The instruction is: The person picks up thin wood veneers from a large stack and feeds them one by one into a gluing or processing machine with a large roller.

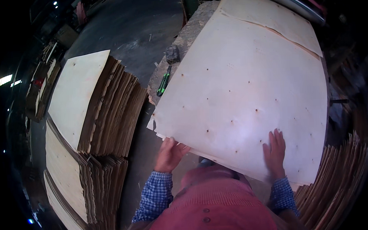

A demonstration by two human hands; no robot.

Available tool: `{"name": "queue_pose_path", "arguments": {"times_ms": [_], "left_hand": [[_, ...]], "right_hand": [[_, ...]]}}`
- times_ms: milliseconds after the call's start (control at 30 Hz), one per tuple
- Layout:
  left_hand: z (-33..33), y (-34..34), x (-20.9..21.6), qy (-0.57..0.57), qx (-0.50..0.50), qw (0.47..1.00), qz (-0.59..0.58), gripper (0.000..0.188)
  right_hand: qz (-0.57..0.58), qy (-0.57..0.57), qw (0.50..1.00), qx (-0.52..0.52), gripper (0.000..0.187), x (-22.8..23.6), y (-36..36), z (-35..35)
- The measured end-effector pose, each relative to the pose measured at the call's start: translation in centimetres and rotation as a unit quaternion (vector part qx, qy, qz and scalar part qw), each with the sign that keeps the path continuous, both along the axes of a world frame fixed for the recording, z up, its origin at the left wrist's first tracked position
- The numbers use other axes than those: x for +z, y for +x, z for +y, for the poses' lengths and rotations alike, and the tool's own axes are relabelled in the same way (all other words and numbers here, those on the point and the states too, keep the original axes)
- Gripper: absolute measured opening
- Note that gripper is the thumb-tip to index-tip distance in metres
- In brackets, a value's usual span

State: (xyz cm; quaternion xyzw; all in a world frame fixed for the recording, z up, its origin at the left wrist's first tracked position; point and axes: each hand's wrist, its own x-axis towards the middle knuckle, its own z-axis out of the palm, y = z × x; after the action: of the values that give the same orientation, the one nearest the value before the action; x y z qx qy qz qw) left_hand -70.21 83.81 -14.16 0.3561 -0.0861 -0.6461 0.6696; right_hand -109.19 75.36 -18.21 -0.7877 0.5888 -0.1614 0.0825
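A large pale wood veneer sheet [232, 93] with small dark knots lies in front of me, on top of other sheets whose edges peek out at the near left corner. My left hand [171, 155] grips its near edge close to that corner, the fingertips partly hidden at the edge. Flat on the sheet's near right part rests my right hand [275, 152], fingers stretched out. Across the far end lies another veneer piece [274, 20] with an uneven edge.
Left of me stands a tall stack of veneer sheets [111, 113]. Another veneer stack [336, 186] is at the lower right. A green and black utility knife [164, 82] and a dark block-shaped object [172, 54] lie on the rough ledge beside the sheet. A metal roller [297, 3] runs behind.
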Motion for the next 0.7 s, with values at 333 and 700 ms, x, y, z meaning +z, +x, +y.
{"name": "queue_pose_path", "arguments": {"times_ms": [333,700], "left_hand": [[-5.5,-2.1,12.0,-0.072,-0.109,0.991,0.018,0.051],[0.3,0.4,3.5,0.011,-0.117,0.991,-0.055,0.062]], "right_hand": [[-0.041,0.018,0.998,0.049,0.084,12.0,2.3,7.2],[-0.013,0.026,0.999,-0.044,0.072,8.6,0.9,10.2]]}}
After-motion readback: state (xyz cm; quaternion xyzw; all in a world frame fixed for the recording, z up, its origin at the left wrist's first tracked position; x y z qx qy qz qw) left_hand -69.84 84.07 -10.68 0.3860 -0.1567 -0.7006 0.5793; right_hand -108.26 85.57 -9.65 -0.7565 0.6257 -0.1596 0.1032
